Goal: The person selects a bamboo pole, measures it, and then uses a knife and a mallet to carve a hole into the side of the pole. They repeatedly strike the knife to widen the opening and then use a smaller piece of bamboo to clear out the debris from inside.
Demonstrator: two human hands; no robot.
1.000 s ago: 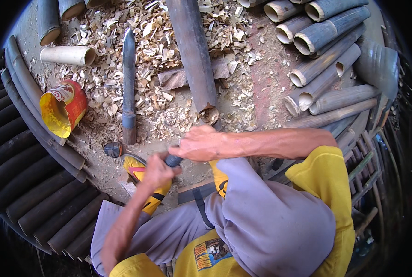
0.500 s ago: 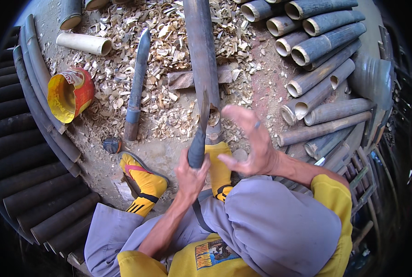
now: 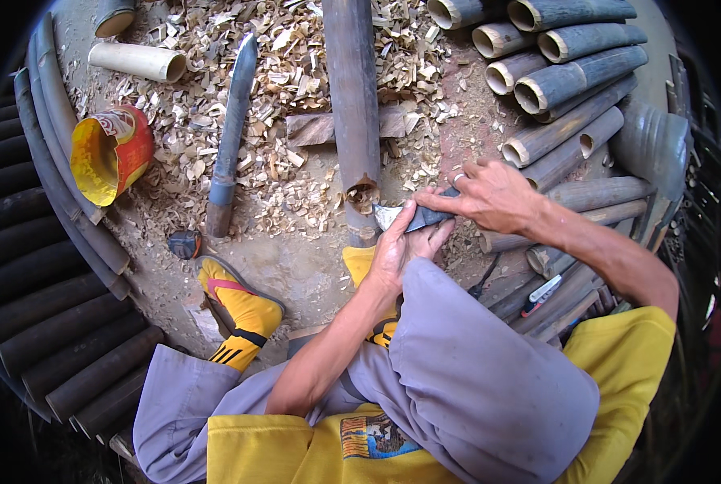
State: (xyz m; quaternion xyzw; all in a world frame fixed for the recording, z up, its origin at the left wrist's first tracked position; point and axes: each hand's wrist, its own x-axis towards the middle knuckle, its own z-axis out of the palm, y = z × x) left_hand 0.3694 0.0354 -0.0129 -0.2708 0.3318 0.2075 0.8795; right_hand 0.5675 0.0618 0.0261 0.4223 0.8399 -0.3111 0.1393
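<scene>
My left hand is turned palm up and closed around a dark grey piece with a pale, curved end; its exact kind is unclear. From the right, my right hand, a ring on one finger, presses its bent fingers on the piece's other end. Just left of both hands lies a long dark bamboo pole, a hole cut near its close end. It crosses a wooden block. One yellow-socked foot is at the pole's close end, partly behind my left hand.
Wood shavings cover the ground ahead. A blue-grey pointed bamboo piece and a cut red-and-yellow tin lie to the left. Cut bamboo tubes are stacked at right, dark poles at left. A red-and-white tool lies beside my right knee.
My left hand has moved right, off the pole; the upright dark-handled tool it held no longer stands over the pole's hole. My right hand, spread before, now meets the left at the dark piece.
</scene>
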